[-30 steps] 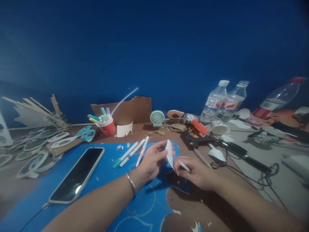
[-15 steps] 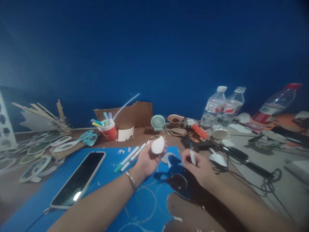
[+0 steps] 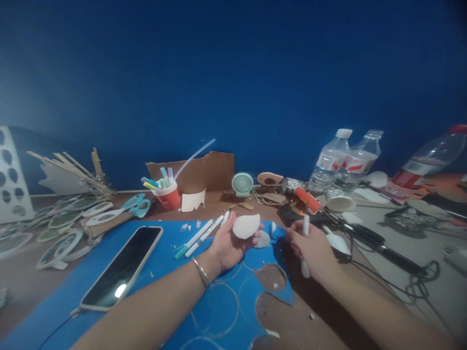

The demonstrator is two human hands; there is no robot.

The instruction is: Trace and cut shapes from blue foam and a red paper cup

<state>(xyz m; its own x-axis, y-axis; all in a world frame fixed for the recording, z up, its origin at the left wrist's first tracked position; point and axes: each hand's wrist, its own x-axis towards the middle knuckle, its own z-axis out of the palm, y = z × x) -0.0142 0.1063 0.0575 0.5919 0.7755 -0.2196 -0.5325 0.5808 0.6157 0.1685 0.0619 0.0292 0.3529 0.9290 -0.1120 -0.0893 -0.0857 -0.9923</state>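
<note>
A: What setting is shown?

B: A brown table (image 3: 304, 333) is backed by a blue wall (image 3: 233, 73). Part of the table is covered by a blue sheet (image 3: 164, 253), on which circles are outlined.

A: How are the hands posed?

B: A silver bracelet (image 3: 202, 272) is worn at the left wrist; a phone (image 3: 122, 270) is seen to the left of that forearm. The right hand (image 3: 315, 250) is curled closed about a white pen (image 3: 305, 248), which is held nearly vertical in view. The left hand (image 3: 229, 245) is turned palm up, and a rounded white piece (image 3: 246, 226) is held in it.

A: How is the piece placed in the grip?

B: It is cradled over the fingers, with the thumb raised at its left edge and fingertips exposed beyond its right edge. It is kept well apart from the pen.

A: Can any writing be read?

B: Farther back, past a red cup (image 3: 170, 198), white-and-red labels (image 3: 359, 162) are borne by two clear bottles (image 3: 339, 146); their lettering is too blurred to be read.
</note>
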